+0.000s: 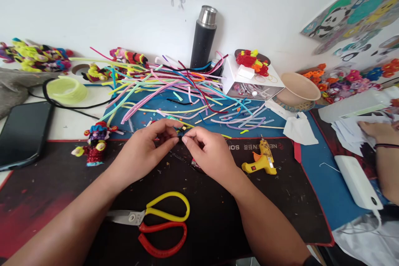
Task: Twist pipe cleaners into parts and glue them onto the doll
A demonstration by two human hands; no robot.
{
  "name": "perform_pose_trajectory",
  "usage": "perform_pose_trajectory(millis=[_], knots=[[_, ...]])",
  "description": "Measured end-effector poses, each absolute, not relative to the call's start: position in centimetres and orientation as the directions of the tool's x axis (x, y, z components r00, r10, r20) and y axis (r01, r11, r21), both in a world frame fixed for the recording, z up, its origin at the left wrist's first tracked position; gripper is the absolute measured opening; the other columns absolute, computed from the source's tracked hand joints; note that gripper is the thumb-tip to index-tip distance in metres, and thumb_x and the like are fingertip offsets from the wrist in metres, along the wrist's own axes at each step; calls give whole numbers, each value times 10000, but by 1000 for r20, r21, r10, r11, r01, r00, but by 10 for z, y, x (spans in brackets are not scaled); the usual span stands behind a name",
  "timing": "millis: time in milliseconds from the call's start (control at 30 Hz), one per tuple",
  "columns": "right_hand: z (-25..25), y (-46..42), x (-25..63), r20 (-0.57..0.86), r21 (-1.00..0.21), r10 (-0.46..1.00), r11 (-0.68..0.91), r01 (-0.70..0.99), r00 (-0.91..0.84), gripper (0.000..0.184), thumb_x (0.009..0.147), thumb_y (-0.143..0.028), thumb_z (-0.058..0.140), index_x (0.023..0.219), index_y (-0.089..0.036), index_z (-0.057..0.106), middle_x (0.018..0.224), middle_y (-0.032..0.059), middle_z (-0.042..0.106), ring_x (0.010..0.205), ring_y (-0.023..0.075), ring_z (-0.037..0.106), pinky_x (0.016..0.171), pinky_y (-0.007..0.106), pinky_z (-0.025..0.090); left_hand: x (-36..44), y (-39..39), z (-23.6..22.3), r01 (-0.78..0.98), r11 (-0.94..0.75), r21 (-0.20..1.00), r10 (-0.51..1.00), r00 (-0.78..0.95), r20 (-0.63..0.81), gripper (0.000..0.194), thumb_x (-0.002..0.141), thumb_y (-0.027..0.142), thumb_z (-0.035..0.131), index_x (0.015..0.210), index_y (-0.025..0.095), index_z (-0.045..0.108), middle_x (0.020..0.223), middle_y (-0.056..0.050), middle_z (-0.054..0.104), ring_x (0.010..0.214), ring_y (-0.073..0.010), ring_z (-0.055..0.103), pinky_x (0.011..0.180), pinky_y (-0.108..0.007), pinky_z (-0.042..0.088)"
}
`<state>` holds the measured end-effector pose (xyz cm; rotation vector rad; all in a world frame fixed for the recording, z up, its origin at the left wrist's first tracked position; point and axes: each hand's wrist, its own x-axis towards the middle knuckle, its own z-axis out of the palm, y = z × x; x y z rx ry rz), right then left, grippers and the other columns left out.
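Observation:
My left hand (145, 149) and my right hand (212, 151) meet over the far part of the black mat, fingertips pinched together. Between them is a small black-and-yellow piece (183, 128), mostly covered by the fingers; its exact kind is hard to make out. Scissors (142, 218) with one yellow and one red handle lie on the mat nearer to me, below the hands. To the right rests a yellow glue gun (263, 160). A small figure (95, 145) of red, blue and purple fuzzy wire lies left of my left hand.
Many coloured pipe cleaners (149, 95) spread behind the hands. A black thermos (203, 39), white box (249, 81) and beige bowl (299, 89) stand behind. A phone (25, 133) lies left. At right, another person's hand (375, 131) is near papers and a white device (357, 181).

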<state>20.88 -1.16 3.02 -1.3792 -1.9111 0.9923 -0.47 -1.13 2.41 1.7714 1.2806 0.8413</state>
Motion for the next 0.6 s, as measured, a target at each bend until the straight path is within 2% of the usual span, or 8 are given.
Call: perform_pose_trajectory(millis=[100,167,267,367,467,600], knots=[[32,-12,209,8,-873,965,135,469,-263,157,1031,-325,652,941,-222,728,669,-29,647,620,155,584,649,299,399,-11,-10,26,469,-148,870,979,191,64,248,1050,421,615,1212,266,721,1058,-37,786,948,-240,727,854,-353,552],[32,-12,209,-7,-893,968,107,438,-250,177,1028,-350,648,940,-217,724,661,-34,631,601,147,565,625,295,389,-14,-8,29,523,-105,846,992,111,55,231,1055,437,579,1109,257,712,971,-25,751,859,-227,688,775,-338,524],[31,-12,209,-10,-903,970,95,420,-242,188,1021,-366,650,938,-214,725,651,-39,603,588,140,539,607,290,377,-15,-7,33,528,-35,848,999,32,21,212,1068,420,511,1042,252,637,758,21,612,659,-192,561,630,-313,454],[29,-12,208,-9,-906,971,94,413,-239,187,1015,-371,656,946,-214,731,652,-39,597,587,139,529,603,289,377,-13,-6,31,472,-47,881,998,51,26,196,1098,396,451,1077,248,579,718,35,565,644,-186,542,640,-306,453],[28,-12,208,-10,-911,970,91,401,-243,192,1018,-379,656,957,-214,734,654,-39,600,590,139,536,600,289,378,-13,-6,28,454,-67,888,995,94,27,252,1125,443,435,1072,242,578,727,27,574,657,-185,546,641,-303,444],[28,-12,208,-8,-912,970,92,399,-244,200,1017,-386,660,950,-213,733,651,-41,596,589,138,534,598,289,375,-13,-7,32,460,-35,887,992,124,-25,431,1116,514,475,798,235,557,653,24,536,600,-160,489,592,-288,408]])
